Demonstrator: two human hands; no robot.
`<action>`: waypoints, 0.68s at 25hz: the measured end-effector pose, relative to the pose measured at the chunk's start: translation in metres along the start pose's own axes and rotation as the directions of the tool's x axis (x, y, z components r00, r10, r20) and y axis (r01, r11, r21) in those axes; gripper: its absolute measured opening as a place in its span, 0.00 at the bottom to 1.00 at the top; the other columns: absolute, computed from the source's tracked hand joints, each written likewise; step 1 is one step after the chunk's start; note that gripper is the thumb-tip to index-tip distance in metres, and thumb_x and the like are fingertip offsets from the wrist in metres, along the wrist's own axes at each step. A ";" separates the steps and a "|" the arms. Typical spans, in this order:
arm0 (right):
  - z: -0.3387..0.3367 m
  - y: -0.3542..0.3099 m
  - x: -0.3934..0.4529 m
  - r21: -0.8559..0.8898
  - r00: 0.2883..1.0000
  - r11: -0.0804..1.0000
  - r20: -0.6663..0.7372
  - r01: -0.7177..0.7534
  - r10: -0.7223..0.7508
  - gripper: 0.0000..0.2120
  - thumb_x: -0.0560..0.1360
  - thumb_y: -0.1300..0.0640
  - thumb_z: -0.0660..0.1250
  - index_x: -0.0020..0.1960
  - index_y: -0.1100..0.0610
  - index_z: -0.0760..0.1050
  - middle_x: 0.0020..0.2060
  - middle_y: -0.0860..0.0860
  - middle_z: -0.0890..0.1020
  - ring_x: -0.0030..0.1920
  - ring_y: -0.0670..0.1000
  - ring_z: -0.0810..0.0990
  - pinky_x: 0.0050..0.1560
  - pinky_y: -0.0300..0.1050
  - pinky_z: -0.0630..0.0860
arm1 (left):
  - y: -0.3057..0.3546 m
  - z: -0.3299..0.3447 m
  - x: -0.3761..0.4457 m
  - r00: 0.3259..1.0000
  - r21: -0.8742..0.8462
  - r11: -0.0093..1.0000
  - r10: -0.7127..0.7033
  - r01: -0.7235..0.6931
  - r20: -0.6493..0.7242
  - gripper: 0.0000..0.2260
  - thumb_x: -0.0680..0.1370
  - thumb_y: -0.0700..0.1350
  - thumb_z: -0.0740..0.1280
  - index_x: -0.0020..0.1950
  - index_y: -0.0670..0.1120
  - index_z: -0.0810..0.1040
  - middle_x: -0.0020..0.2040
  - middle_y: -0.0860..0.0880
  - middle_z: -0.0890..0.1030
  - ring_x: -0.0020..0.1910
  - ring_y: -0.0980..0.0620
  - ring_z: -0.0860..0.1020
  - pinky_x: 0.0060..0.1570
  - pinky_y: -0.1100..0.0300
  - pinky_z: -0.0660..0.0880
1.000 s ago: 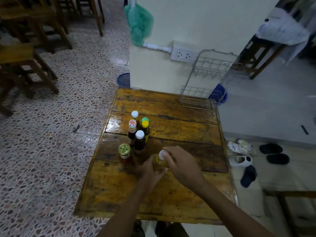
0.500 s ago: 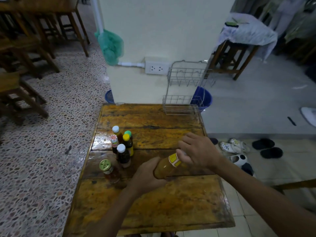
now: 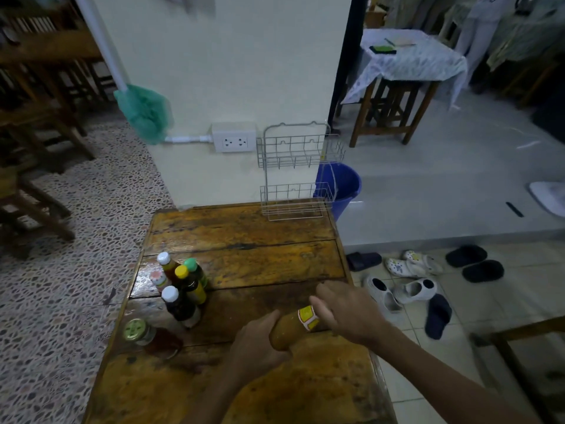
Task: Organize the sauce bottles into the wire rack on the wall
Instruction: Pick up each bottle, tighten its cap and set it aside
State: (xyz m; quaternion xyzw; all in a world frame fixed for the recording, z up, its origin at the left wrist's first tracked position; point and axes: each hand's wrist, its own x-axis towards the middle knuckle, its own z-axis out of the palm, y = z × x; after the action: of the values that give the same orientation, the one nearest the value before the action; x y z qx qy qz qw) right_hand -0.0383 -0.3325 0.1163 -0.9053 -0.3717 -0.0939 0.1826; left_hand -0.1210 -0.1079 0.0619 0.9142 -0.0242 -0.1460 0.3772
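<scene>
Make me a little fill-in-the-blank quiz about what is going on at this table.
1. The orange sauce bottle is held in ____ hands, the left hand and the right hand.
2. Both shelves of the wire rack are ____.
3. The jar on the wooden table has a ____ lid.

Missing words: both; empty; green
</scene>
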 end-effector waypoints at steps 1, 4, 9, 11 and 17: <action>-0.006 0.002 -0.001 -0.055 0.993 0.992 -0.027 0.116 -0.117 0.16 0.84 0.43 0.53 0.42 0.50 0.69 0.34 0.45 0.73 0.32 0.44 0.68 0.31 0.38 0.59 | 0.002 -0.003 0.004 0.995 -0.124 0.992 0.020 -0.008 0.094 0.23 0.68 0.57 0.76 0.60 0.57 0.75 0.52 0.56 0.81 0.45 0.53 0.81 0.43 0.47 0.79; -0.022 0.007 0.005 -0.096 0.927 0.933 -0.116 0.346 -0.356 0.15 0.83 0.46 0.59 0.41 0.52 0.73 0.33 0.47 0.75 0.33 0.46 0.69 0.30 0.38 0.61 | 0.013 -0.011 0.009 0.954 -0.345 0.938 0.082 0.023 0.287 0.27 0.68 0.50 0.79 0.65 0.58 0.77 0.56 0.54 0.82 0.52 0.53 0.82 0.48 0.53 0.79; -0.024 0.020 0.010 0.034 0.997 0.998 -0.069 0.046 -0.043 0.18 0.86 0.48 0.50 0.40 0.49 0.69 0.28 0.45 0.73 0.25 0.46 0.68 0.25 0.44 0.66 | 0.039 -0.005 0.017 0.988 -0.193 0.979 -0.037 0.066 0.150 0.25 0.67 0.53 0.78 0.63 0.57 0.76 0.53 0.57 0.81 0.46 0.54 0.82 0.45 0.49 0.80; -0.011 0.025 0.005 0.084 0.991 0.988 -0.028 -0.128 0.131 0.20 0.86 0.47 0.48 0.38 0.48 0.67 0.26 0.46 0.73 0.23 0.46 0.69 0.25 0.44 0.67 | 0.045 -0.003 0.021 0.997 0.047 0.996 -0.075 0.074 0.026 0.25 0.67 0.57 0.76 0.62 0.59 0.73 0.52 0.61 0.78 0.46 0.57 0.79 0.43 0.53 0.78; 0.007 0.036 0.000 0.046 0.889 0.899 0.176 -0.435 0.422 0.09 0.84 0.54 0.58 0.56 0.58 0.73 0.36 0.54 0.78 0.33 0.55 0.78 0.31 0.41 0.66 | 0.045 0.016 0.034 0.991 0.371 0.926 -0.013 0.063 -0.136 0.21 0.70 0.57 0.72 0.60 0.59 0.71 0.54 0.57 0.78 0.50 0.51 0.81 0.43 0.55 0.78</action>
State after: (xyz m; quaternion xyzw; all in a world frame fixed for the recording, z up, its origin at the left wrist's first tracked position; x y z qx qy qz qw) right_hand -0.0124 -0.3536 0.1002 -0.9610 -0.1801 0.0383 0.2062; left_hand -0.0903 -0.1561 0.0745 0.9773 -0.0092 -0.0858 0.1936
